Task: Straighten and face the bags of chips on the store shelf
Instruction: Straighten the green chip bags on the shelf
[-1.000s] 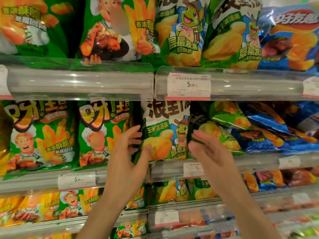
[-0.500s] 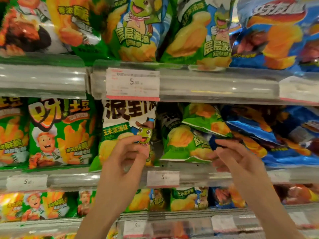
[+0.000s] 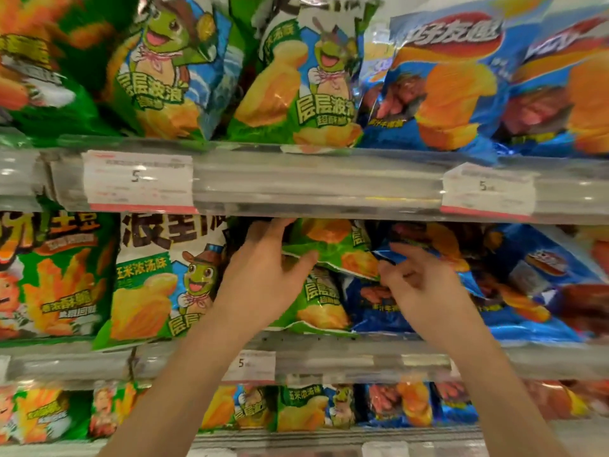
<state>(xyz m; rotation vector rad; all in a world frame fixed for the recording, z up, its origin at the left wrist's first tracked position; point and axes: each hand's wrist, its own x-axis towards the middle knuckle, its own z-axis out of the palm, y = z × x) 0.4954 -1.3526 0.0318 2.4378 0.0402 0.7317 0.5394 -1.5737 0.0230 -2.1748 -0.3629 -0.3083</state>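
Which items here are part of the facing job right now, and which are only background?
In play: left hand gripping the tipped green bag; right hand at the slumped blue bag; green bag beneath.

Background: upright corn-soup bag, top-shelf bags, price tags, bottom-shelf bags.

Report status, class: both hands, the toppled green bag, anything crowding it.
Left hand grips tilted green bag. Right hand pinches its edge. Blue bag slumps alongside.

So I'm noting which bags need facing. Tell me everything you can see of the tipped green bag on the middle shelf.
The green bag is glossy foil printed with yellow-orange chips. It lies tipped over, roughly sideways, on top of an upright green bag, just under the upper shelf edge. The left hand grips its left end, thumb below. The right hand is at its right corner, next to a blue bag.
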